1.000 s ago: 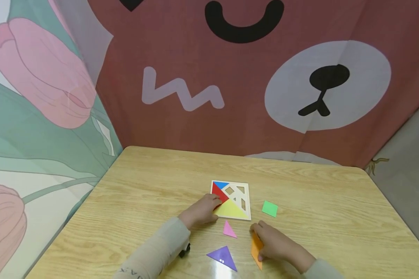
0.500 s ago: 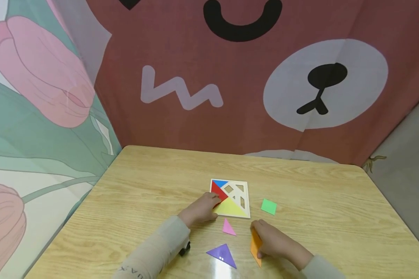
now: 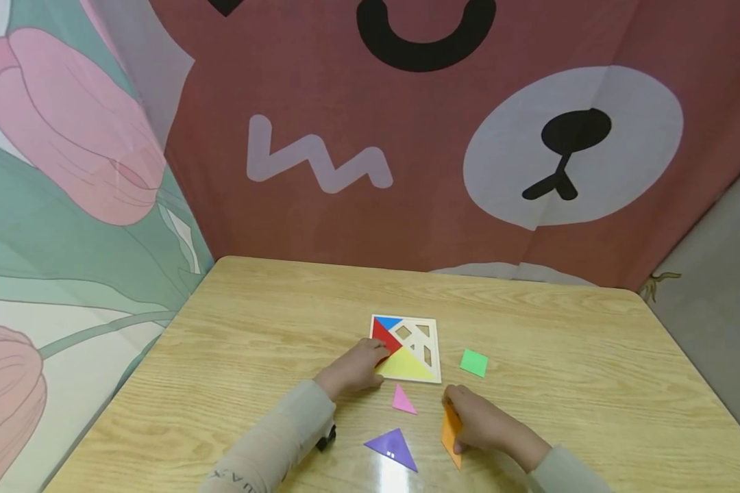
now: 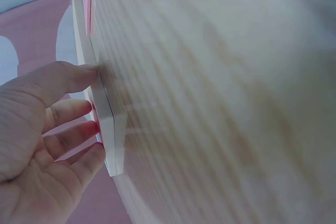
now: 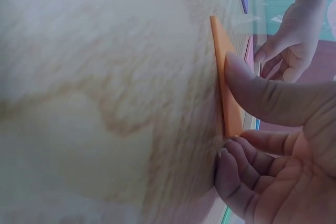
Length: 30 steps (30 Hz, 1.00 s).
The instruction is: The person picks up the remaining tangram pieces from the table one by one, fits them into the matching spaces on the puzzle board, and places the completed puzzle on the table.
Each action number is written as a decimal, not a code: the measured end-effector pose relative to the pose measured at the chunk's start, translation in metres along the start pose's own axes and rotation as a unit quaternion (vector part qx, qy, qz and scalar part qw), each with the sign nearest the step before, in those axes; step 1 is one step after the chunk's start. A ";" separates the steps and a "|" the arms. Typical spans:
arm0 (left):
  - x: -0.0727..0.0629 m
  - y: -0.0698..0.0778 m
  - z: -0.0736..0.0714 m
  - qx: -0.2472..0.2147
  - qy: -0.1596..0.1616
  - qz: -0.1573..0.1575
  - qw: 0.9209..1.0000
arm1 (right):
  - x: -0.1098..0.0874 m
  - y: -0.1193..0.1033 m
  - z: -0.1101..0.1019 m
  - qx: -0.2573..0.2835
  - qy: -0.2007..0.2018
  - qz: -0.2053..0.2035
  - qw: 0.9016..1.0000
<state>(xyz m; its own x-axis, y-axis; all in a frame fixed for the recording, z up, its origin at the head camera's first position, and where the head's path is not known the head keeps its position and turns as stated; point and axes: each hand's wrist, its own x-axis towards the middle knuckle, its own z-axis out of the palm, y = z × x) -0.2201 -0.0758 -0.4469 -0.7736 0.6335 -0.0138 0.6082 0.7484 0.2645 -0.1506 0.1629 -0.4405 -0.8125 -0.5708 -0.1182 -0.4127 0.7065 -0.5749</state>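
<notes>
My left hand (image 3: pixel 354 366) holds the tangram board (image 3: pixel 436 349) at its near left side. In the left wrist view, its thumb touches the board's edge and its fingertips lie over the red triangle (image 3: pixel 382 337). A yellow triangle (image 3: pixel 407 366) and a blue triangle (image 3: pixel 386 321) also sit in the board, beside bare cut-out patterns. Nearer the front, my right hand (image 3: pixel 481 421) pinches an orange parallelogram (image 3: pixel 451 438). The right wrist view shows the thumb on the face of this orange piece (image 5: pixel 231 100) and fingers at its end.
A pink triangle (image 3: pixel 403 400) and a purple triangle (image 3: pixel 395 448) lie on the wooden table (image 3: pixel 271 308) between the hands. Right of the board lies a green square (image 3: pixel 473 363). A printed bear curtain (image 3: pixel 321 226) hangs behind the table.
The head view has shifted very slightly. Both hands keep nearly the same places, the left on the tangram board and the right on the orange parallelogram.
</notes>
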 end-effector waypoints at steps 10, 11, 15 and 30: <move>0.001 -0.002 0.002 0.000 0.004 0.000 1.000 | -0.001 0.006 -0.002 0.064 0.000 0.007 0.998; 0.001 -0.002 0.002 0.000 0.005 0.002 1.000 | -0.001 0.006 -0.001 0.067 0.001 0.007 0.998; 0.002 -0.002 0.002 0.003 0.007 0.007 1.000 | 0.000 0.007 0.000 0.078 0.003 0.009 0.997; 0.002 -0.002 0.002 -0.009 -0.014 -0.015 1.000 | 0.001 0.010 0.002 0.128 0.016 0.015 0.992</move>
<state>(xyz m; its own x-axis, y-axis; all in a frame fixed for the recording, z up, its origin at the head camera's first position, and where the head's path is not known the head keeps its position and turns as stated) -0.2228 -0.0756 -0.4491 -0.7864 0.6158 -0.0483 0.5810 0.7641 0.2804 -0.1552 0.1685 -0.4481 -0.8371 -0.5348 -0.1148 -0.2737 0.5912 -0.7586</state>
